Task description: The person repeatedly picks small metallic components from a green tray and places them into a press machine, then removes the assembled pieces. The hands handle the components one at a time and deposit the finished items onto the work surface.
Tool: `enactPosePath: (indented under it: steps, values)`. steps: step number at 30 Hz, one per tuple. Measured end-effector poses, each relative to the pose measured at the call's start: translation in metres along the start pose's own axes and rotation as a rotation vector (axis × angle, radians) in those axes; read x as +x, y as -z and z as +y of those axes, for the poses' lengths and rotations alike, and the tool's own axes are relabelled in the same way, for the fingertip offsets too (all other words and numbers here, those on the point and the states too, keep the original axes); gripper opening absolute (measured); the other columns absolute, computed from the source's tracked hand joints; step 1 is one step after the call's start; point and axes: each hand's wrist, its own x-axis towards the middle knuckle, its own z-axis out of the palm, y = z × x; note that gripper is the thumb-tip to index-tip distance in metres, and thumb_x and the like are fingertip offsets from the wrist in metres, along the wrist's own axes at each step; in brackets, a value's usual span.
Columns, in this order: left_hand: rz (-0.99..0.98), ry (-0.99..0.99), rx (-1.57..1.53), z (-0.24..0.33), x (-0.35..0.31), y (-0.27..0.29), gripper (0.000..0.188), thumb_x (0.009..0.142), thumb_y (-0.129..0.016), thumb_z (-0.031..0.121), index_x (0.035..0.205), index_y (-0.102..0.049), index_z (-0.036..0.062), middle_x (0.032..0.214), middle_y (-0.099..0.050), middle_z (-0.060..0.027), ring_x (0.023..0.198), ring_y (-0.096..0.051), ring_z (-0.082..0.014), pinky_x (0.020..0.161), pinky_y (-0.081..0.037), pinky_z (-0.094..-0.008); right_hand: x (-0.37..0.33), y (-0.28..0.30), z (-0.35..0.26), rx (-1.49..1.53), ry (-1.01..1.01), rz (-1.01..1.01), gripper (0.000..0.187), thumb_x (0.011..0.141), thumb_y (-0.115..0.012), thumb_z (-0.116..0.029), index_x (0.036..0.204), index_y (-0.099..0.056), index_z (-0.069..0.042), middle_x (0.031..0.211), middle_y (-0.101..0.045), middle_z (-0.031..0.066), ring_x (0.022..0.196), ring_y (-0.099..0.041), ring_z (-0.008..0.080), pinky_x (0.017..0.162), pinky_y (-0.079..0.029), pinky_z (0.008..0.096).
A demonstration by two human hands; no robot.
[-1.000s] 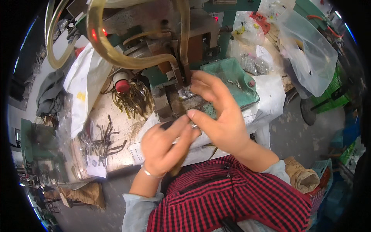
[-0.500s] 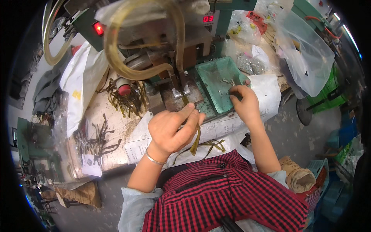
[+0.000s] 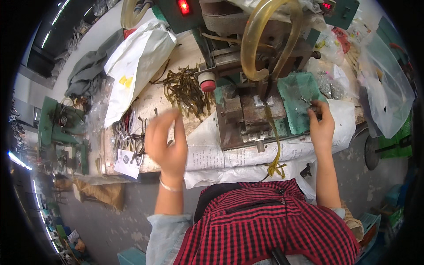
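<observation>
My left hand (image 3: 165, 141), slightly blurred, is raised over the left of the table with its fingers apart and nothing visible in them. Beyond it lies a heap of olive-brown flat strips (image 3: 187, 90). My right hand (image 3: 322, 126) is at the right side of a green tray (image 3: 291, 112), thumb and forefinger curled close together. Small metal pieces (image 3: 304, 100) lie beside those fingertips; whatever is between them is too small to make out. From the metal die (image 3: 263, 101) of a bench press, an olive strip (image 3: 274, 137) hangs over the table's front edge, touched by neither hand.
A red-tipped knob (image 3: 207, 84) juts from the press beside the heap. Yellowish hose (image 3: 248, 48) loops above the die. Darker strips (image 3: 132, 137) and a white sack (image 3: 137, 66) lie at left. Printed paper (image 3: 207, 157) covers the front edge; a clear plastic bag (image 3: 386, 88) hangs at right.
My left hand has let go of the olive strip at the die and swung left. The strip now hangs from the press. My right hand stays at the green tray. The view has turned.
</observation>
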Motion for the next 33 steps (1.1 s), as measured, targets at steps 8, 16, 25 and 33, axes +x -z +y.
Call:
enactPosePath:
  steps: [8, 16, 25, 33]
  values:
    - [-0.542, -0.145, 0.397, -0.131, -0.042, -0.092, 0.023, 0.073, -0.070, 0.003, 0.094, -0.078, 0.0104, 0.111, -0.071, -0.0096, 0.098, -0.061, -0.0331, 0.088, -0.050, -0.0435, 0.002, -0.016, 0.012, -0.139, 0.234, 0.127, 0.016, 0.090, -0.069, -0.003, 0.106, -0.073, -0.002, 0.098, -0.074, 0.0137, 0.090, -0.069, 0.0296, 0.086, -0.053, 0.0383]
    - [-0.326, 0.111, 0.088, -0.118, -0.041, -0.081, 0.021, 0.079, -0.072, 0.002, 0.100, -0.072, 0.0054, 0.097, -0.069, -0.0113, 0.091, -0.065, -0.0332, 0.079, -0.051, -0.0424, -0.022, 0.019, 0.010, -0.258, 0.236, 0.286, 0.014, 0.089, -0.068, -0.002, 0.102, -0.073, -0.004, 0.093, -0.070, 0.0130, 0.092, -0.066, 0.0313, 0.084, -0.051, 0.0402]
    - [-0.116, 0.288, -0.180, -0.110, -0.036, -0.089, 0.013, 0.095, -0.071, 0.006, 0.105, -0.067, -0.0014, 0.091, -0.070, -0.0083, 0.076, -0.066, -0.0218, 0.070, -0.054, -0.0351, 0.014, -0.028, -0.103, 0.203, 0.607, 0.099, 0.020, 0.082, -0.069, 0.001, 0.102, -0.071, -0.001, 0.096, -0.071, 0.0140, 0.089, -0.067, 0.0336, 0.080, -0.053, 0.0420]
    - [0.064, 0.562, -0.827, -0.016, -0.008, -0.042, 0.008, 0.100, -0.067, 0.004, 0.103, -0.066, -0.0036, 0.094, -0.070, -0.0126, 0.077, -0.068, -0.0166, 0.058, -0.055, -0.0264, -0.001, -0.055, -0.116, 0.382, 0.599, 0.248, 0.033, 0.074, -0.074, 0.003, 0.105, -0.065, -0.002, 0.091, -0.068, 0.0124, 0.081, -0.067, 0.0313, 0.073, -0.053, 0.0401]
